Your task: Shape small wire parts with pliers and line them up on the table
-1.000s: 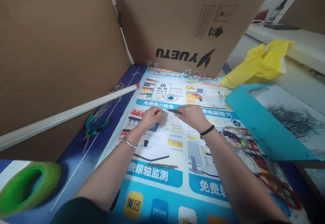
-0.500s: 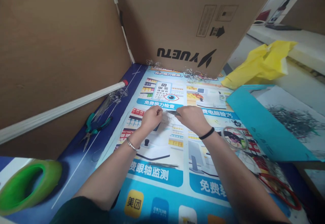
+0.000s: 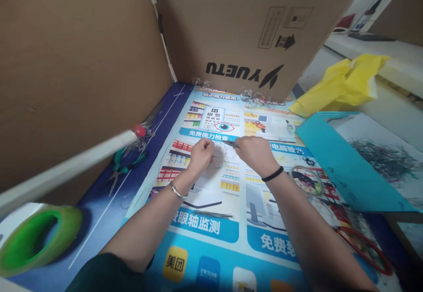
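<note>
My left hand (image 3: 201, 156) is closed in a pinch on a thin wire (image 3: 225, 156), which curves in a loose loop to its right. A dark, pointed metal tool (image 3: 230, 143) juts leftward from my right hand (image 3: 257, 153), whose fingers are wrapped round it. Its grip is hidden, so I cannot tell whether it is tweezers or pliers. The tip lies close to the wire, and a small gap separates the two hands. Beneath both is a printed poster (image 3: 211, 190) with an eye chart and shelves. Teal-handled pliers (image 3: 117, 166) lie open at the left.
Cardboard walls (image 3: 178, 31) rise behind and left. A white stick with a red tip (image 3: 99, 157) slants in. Green tape (image 3: 39, 239) lies front left. At right are a blue folder (image 3: 330, 159) holding wire pieces (image 3: 380, 162), a yellow bag (image 3: 343, 84) and red-handled scissors (image 3: 365, 243).
The white stick's red tip has shifted left and down. Both hands have moved slightly right, and the tool has drawn a little away from my left hand's fingers.
</note>
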`<state>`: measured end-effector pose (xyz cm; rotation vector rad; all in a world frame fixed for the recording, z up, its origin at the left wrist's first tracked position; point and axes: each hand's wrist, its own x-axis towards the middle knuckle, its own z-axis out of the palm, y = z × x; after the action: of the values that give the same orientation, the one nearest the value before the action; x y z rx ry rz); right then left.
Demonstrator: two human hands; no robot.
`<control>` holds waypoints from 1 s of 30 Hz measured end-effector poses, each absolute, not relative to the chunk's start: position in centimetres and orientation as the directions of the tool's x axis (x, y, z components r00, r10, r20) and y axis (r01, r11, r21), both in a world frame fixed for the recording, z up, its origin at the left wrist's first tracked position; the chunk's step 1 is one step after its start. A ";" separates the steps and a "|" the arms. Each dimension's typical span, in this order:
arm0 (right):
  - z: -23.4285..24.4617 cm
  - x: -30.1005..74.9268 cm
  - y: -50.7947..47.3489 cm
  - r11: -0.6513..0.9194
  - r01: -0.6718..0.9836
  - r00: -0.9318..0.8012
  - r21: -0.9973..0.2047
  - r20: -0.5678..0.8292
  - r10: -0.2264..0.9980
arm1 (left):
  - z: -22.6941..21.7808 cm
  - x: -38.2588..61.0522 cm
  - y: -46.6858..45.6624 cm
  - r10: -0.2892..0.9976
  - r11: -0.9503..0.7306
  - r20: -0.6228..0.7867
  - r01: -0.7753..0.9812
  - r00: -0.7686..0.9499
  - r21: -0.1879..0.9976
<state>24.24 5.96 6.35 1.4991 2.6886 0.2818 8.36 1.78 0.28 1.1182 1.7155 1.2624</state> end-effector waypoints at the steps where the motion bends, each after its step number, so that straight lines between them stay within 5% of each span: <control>1: 6.3 24.2 6.0 0.511 0.839 -0.526 0.185 0.040 0.849 | 0.4 8.4 1.7 0.928 0.139 -0.041 0.244 -0.370 0.960; 8: 6.0 24.3 5.8 0.539 0.820 -0.557 0.194 0.054 0.829 | 0.4 8.0 1.9 0.911 0.064 0.123 0.431 -0.394 0.900; 30: 5.5 24.3 6.0 0.553 0.811 -0.566 0.192 0.018 0.824 | -0.5 7.9 2.1 0.920 0.100 0.008 0.255 -0.392 0.962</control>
<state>24.29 5.98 5.45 1.4255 2.7026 0.2756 7.94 2.14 -0.46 1.1569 1.7376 1.3200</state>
